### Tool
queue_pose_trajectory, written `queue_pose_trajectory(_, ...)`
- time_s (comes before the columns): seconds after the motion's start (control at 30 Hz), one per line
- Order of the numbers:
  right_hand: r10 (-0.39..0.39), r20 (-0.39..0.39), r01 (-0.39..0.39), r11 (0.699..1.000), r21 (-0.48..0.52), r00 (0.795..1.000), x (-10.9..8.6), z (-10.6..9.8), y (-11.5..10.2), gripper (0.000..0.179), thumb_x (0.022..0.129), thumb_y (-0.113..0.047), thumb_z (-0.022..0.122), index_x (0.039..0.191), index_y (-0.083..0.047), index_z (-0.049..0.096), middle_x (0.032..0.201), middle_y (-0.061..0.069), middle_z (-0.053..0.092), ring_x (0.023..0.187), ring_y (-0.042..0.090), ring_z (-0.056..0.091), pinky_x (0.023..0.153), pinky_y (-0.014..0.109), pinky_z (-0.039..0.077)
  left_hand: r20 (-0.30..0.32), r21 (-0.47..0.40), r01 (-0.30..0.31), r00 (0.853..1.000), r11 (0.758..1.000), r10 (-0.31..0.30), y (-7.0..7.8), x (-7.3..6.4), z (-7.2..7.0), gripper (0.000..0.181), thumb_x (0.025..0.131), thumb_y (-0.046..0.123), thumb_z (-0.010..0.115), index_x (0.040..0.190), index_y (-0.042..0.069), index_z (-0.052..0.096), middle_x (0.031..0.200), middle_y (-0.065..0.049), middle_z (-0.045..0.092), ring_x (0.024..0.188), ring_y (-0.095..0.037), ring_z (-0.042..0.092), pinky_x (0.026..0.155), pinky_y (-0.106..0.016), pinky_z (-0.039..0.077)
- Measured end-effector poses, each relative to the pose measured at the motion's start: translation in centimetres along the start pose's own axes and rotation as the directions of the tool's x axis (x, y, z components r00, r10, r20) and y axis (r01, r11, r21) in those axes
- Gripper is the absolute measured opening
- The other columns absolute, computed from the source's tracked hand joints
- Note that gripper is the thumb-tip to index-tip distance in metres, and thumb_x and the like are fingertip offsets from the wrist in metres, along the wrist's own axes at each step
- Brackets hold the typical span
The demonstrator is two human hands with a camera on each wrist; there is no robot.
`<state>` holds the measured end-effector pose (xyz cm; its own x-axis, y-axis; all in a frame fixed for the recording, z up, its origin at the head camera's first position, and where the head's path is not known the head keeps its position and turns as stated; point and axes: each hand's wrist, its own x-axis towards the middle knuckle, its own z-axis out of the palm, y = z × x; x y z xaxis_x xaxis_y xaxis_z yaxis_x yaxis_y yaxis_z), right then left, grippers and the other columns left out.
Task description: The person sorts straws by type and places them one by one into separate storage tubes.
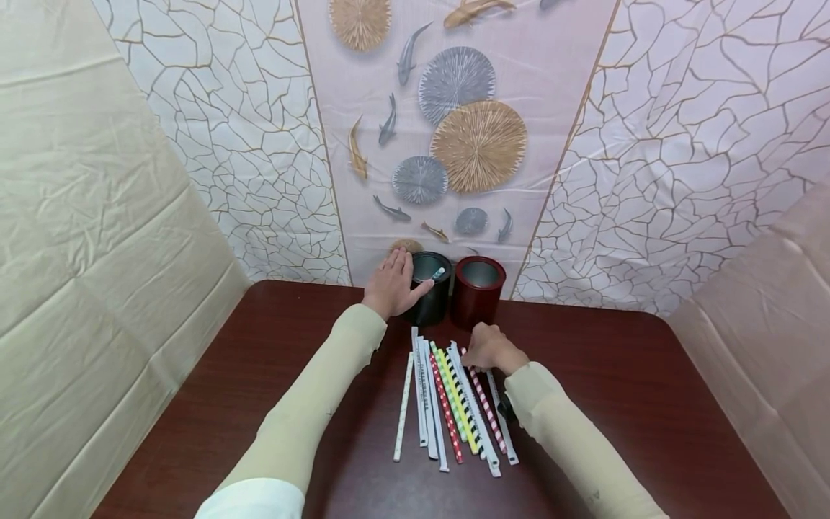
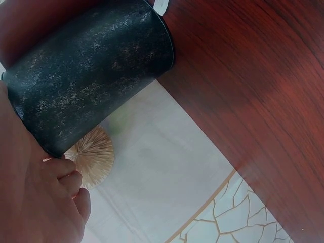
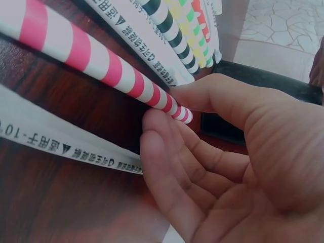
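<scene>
My left hand [image 1: 392, 282] rests at the left rim of a black cup [image 1: 429, 306], its thumb reaching across the near rim. One straw [image 1: 439, 273] with a pale patterned end stands inside that cup. In the left wrist view, the fingers lie by the rim of the speckled black cup [image 2: 96, 66]. On the table, my right hand [image 1: 489, 349] pinches the far end of a pink-and-white striped straw [image 3: 121, 73] between thumb and fingertips. A paper-wrapped straw [image 3: 66, 134] lies beside it. The black-striped straw [image 3: 167, 30] and other straws lie on its other side.
A dark red cup [image 1: 478, 295] stands right of the black one, near the table's back edge. Several straws lie in a row, including a red dotted straw [image 1: 446, 411], a yellow straw [image 1: 457, 404] and a pale dotted straw [image 1: 403, 407]. Patterned cloth [image 1: 285, 144] hangs behind.
</scene>
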<state>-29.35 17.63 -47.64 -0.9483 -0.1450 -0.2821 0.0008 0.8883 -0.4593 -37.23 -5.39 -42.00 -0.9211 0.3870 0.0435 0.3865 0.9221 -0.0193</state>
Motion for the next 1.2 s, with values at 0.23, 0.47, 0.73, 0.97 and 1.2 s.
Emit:
queue_pose_trajectory(0.23, -0.032, 0.002, 0.032, 0.999, 0.022, 0.999, -0.4, -1.0, -0.4, 0.038, 0.095, -0.016, 0.074, 0.06, -0.004, 0.071, 0.061, 0.011, 0.07, 0.056, 0.024, 0.066, 0.053, 0.027, 0.046, 0.007, -0.005, -0.003, 1.0, 1.0, 0.003, 0.0, -0.1, -0.2, 0.091, 0.109, 0.068, 0.023, 0.168, 0.0, 0.017, 0.178, -0.018, 0.015, 0.167, -0.029, 0.015, 0.136, -0.041, 0.018)
queue_pose_trajectory(0.47, -0.083, -0.025, 0.083, 0.997, 0.009, 0.996, -1.5, -2.8, -1.4, 0.038, 0.098, -0.018, 0.073, 0.061, -0.007, 0.072, 0.069, 0.014, 0.074, 0.052, 0.015, 0.057, 0.055, 0.027, 0.046, 0.016, 0.011, -0.001, 1.0, 1.0, 0.001, 0.1, -0.1, -0.4, 0.091, 0.109, 0.069, 0.022, 0.169, 0.001, 0.016, 0.178, -0.019, 0.015, 0.167, -0.029, 0.014, 0.136, -0.041, 0.019)
queue_pose_trajectory(0.73, -0.182, -0.09, 0.178, 0.983, -0.045, 0.979, -2.6, -4.8, -2.7, 0.023, 0.095, -0.018, 0.075, 0.074, -0.01, 0.078, 0.069, 0.002, 0.073, 0.063, 0.015, 0.063, 0.062, 0.028, 0.05, 0.004, 0.02, 0.001, 1.0, 1.0, -0.001, 0.1, -0.1, -0.2, 0.091, 0.109, 0.069, 0.022, 0.169, 0.0, 0.017, 0.177, -0.019, 0.016, 0.167, -0.029, 0.016, 0.135, -0.042, 0.02)
queue_pose_trajectory(0.97, -0.262, -0.167, 0.257, 0.965, -0.049, 0.951, -3.7, -6.6, -4.1, 0.015, 0.093, -0.016, 0.076, 0.08, -0.008, 0.077, 0.074, 0.002, 0.076, 0.062, 0.013, 0.064, 0.061, 0.028, 0.05, 0.006, 0.011, 0.006, 1.0, 1.0, -0.006, 0.0, 0.0, -0.1, 0.092, 0.109, 0.07, 0.021, 0.169, 0.001, 0.016, 0.178, -0.018, 0.014, 0.167, -0.029, 0.014, 0.136, -0.041, 0.019)
queue_pose_trajectory(1.2, -0.304, -0.237, 0.302, 0.952, -0.044, 0.923, -5.0, -8.9, -5.5, 0.013, 0.094, -0.017, 0.076, 0.088, -0.006, 0.072, 0.078, 0.004, 0.074, 0.064, 0.013, 0.065, 0.062, 0.03, 0.053, 0.005, 0.011, 0.002, 1.0, 1.0, -0.002, 0.0, 0.0, -0.2, 0.092, 0.108, 0.07, 0.021, 0.169, 0.001, 0.017, 0.178, -0.018, 0.015, 0.167, -0.029, 0.015, 0.135, -0.042, 0.02)
